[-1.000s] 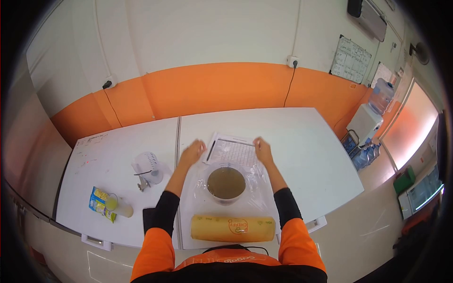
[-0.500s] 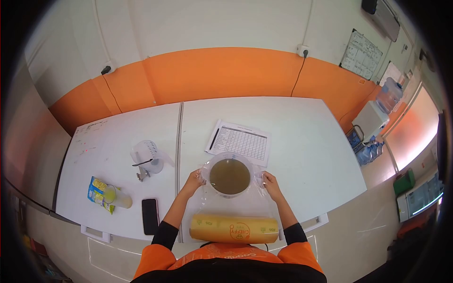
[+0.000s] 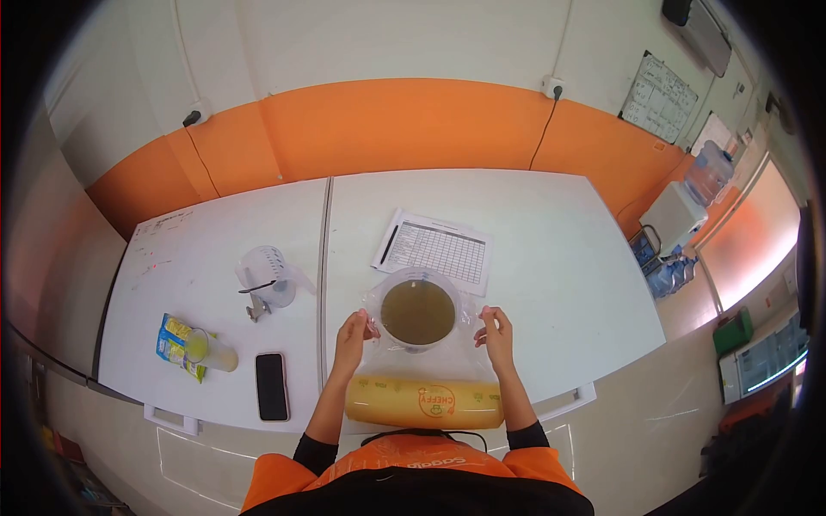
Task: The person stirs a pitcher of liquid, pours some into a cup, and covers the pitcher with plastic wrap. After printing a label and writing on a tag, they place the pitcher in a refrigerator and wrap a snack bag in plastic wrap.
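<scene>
A clear round container (image 3: 446, 281) of brownish-green liquid stands on the table in front of me. Transparent cling film (image 3: 413, 361) stretches from the yellow roll (image 3: 379, 402) near the table edge up around the container; whether it covers the top is hard to tell. My left hand (image 3: 351, 334), closed with fingertips pinched, is at the film's left edge beside the container. On the other side, my right hand (image 3: 496, 332) is likewise pinched at the right edge of the film.
Printed sheets (image 3: 447, 249) with a pen (image 3: 389, 244) lie behind the container. On the left are a clear measuring jug (image 3: 265, 275), a small metal object (image 3: 256, 308), a cup (image 3: 222, 357), a blue-yellow packet (image 3: 172, 340) and a phone (image 3: 272, 387). A seam divides the tables.
Both hands have drawn slightly outward from the container's sides, and the film bunched at the fingers looks looser. The roll sits slightly nearer the container. The view has shifted a little.
</scene>
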`<action>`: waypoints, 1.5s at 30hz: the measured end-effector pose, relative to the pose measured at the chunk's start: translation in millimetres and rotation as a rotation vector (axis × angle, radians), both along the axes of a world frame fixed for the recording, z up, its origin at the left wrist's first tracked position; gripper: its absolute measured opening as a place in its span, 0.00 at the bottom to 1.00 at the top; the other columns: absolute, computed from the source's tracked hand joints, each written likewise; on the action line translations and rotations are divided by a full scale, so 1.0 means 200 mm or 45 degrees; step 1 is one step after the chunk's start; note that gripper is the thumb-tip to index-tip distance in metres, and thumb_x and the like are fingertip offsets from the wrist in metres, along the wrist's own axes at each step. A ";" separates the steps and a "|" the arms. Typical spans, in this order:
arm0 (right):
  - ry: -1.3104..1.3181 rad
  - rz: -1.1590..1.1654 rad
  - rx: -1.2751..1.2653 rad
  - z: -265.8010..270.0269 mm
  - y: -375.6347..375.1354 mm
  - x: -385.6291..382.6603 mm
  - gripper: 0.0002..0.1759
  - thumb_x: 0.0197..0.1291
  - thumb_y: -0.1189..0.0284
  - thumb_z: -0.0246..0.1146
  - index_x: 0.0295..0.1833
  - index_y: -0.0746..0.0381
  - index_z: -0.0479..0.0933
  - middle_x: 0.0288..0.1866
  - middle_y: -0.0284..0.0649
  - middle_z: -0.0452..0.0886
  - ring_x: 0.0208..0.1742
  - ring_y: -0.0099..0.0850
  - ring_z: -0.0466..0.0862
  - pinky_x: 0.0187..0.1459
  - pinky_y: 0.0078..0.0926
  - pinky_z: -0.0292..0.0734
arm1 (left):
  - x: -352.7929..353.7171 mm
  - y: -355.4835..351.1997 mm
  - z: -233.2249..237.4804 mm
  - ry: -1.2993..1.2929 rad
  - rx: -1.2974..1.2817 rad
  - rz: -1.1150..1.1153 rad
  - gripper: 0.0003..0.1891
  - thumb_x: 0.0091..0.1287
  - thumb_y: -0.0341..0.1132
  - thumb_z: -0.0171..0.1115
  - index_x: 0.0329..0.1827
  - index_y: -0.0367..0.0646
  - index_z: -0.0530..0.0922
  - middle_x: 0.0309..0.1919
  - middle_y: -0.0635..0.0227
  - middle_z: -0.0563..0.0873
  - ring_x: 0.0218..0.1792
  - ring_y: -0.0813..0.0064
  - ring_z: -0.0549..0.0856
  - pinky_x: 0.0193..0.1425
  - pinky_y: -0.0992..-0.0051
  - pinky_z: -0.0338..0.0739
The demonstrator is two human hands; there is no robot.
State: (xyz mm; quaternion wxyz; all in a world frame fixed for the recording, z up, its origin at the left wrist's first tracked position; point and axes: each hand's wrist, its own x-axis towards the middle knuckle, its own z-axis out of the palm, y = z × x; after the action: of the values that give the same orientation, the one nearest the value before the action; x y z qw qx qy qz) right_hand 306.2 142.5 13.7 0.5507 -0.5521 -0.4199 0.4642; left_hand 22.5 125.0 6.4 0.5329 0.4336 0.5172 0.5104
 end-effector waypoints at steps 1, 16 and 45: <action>0.038 0.012 0.021 -0.02 0.02 0.00 0.20 0.66 0.56 0.55 0.36 0.64 0.70 0.27 0.37 0.75 0.14 0.22 0.72 0.13 0.18 0.65 | 0.03 0.00 -0.01 0.044 0.059 0.061 0.23 0.71 0.56 0.43 0.42 0.43 0.73 0.33 0.70 0.79 0.38 0.80 0.79 0.45 0.76 0.76; -0.157 -0.019 0.040 -0.16 0.08 0.03 0.16 0.67 0.61 0.54 0.31 0.60 0.70 0.12 0.24 0.59 0.12 0.13 0.56 0.15 0.17 0.48 | 0.14 -0.03 0.02 -0.150 0.107 0.280 0.15 0.74 0.43 0.42 0.32 0.43 0.67 0.13 0.77 0.63 0.10 0.87 0.63 0.14 0.81 0.61; -1.335 0.501 0.633 0.03 -0.63 -0.30 0.25 0.57 0.63 0.57 0.55 0.71 0.68 0.51 0.53 0.71 0.54 0.47 0.71 0.54 0.41 0.65 | 0.35 -0.04 0.08 2.394 2.134 -0.559 0.25 0.67 0.37 0.39 0.68 0.43 0.62 0.71 0.66 0.59 0.72 0.72 0.56 0.75 0.64 0.41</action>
State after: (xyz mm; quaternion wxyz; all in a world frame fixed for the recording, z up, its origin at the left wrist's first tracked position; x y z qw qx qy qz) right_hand 246.5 17.2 19.5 0.2872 -0.4739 -0.8249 0.1119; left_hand 92.9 116.2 22.5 -0.3988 0.9040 0.1326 0.0789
